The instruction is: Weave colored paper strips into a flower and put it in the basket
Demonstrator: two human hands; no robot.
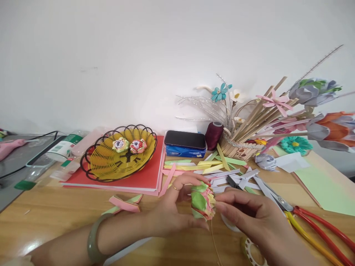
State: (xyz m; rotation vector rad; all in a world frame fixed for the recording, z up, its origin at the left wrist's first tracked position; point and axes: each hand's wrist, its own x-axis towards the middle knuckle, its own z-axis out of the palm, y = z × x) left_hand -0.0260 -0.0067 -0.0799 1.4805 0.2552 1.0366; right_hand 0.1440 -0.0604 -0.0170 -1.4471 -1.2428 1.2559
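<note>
Left hand grips the flower, thumb beneath, and the right hand pinches its edge near the scissors!

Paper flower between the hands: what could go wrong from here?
The left hand's grip spans the paper flower, so too firm a squeeze might crease its petals. The right hand, fingertips at its edge, could pull a petal loose. The thin string below might snag; whether it is attached is unclear.

White lettering on the blue pack and print on the white-and-green bottle label proved unreadable.
</note>
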